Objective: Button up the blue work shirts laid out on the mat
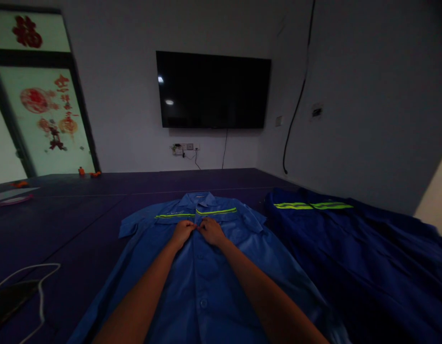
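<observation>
A light blue work shirt point(163, 282) with a yellow reflective stripe across the chest lies flat, front up, on the dark purple surface point(70, 224), collar pointing away from me. My left hand point(182, 231) and my right hand point(211, 231) meet at the shirt's front placket just below the stripe. Both have their fingers curled and pinched on the fabric there, near a button position. What exactly sits between the fingertips is too small to tell. One button point(204, 303) shows lower down the placket between my forearms.
A pile of darker blue garments point(357, 258) with the same reflective stripe lies to the right, against the wall. A white cable point(38, 282) and a dark flat object point(9, 298) lie at the left. A television point(213, 91) hangs on the far wall.
</observation>
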